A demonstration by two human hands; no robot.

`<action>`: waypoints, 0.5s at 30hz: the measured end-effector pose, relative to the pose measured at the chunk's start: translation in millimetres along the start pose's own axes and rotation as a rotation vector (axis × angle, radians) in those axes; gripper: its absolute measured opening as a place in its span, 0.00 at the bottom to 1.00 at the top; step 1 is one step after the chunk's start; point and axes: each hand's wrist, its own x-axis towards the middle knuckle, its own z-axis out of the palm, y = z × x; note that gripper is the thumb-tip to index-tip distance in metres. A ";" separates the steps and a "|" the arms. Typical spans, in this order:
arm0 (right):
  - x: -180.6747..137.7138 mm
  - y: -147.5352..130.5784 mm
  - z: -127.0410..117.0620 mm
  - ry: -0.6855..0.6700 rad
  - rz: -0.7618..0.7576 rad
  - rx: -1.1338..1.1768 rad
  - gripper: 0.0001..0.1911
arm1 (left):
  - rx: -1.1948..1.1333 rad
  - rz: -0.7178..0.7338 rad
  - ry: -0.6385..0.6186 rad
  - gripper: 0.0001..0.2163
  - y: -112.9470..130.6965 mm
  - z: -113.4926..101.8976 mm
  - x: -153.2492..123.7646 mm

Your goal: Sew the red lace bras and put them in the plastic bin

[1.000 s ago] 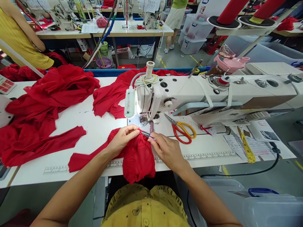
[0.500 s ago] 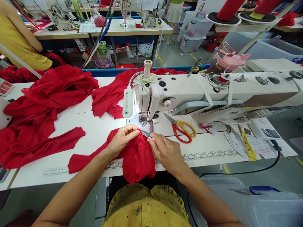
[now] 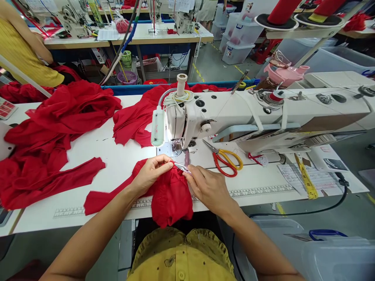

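Note:
My left hand (image 3: 150, 174) pinches the upper edge of a small red fabric piece (image 3: 171, 195) that lies at the table's front edge and hangs over it. Just to its right, my right hand (image 3: 208, 187) is closed on small thread snips (image 3: 182, 167), whose metal tips point left toward my left fingertips. Both hands work right in front of the needle area of the white sewing machine (image 3: 234, 117).
Red-and-yellow-handled scissors (image 3: 225, 159) lie on the machine bed to the right. Piles of red cloth (image 3: 55, 132) cover the table's left and back. A yellow tape measure (image 3: 306, 179) and papers lie right. A person in yellow sits far left. A plastic bin (image 3: 322, 249) stands lower right.
Hardly anything has moved; my hands stay on the fabric with the snips. A person at the far back has walked out of view.

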 end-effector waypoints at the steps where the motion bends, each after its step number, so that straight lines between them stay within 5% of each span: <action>1: -0.2 1.3 0.4 0.006 -0.010 0.006 0.13 | -0.004 -0.006 -0.006 0.13 0.5 0.2 -0.2; 15: -3.7 8.0 2.1 0.061 -0.017 0.057 0.11 | -0.083 -0.081 -0.040 0.14 0.5 -1.1 -0.7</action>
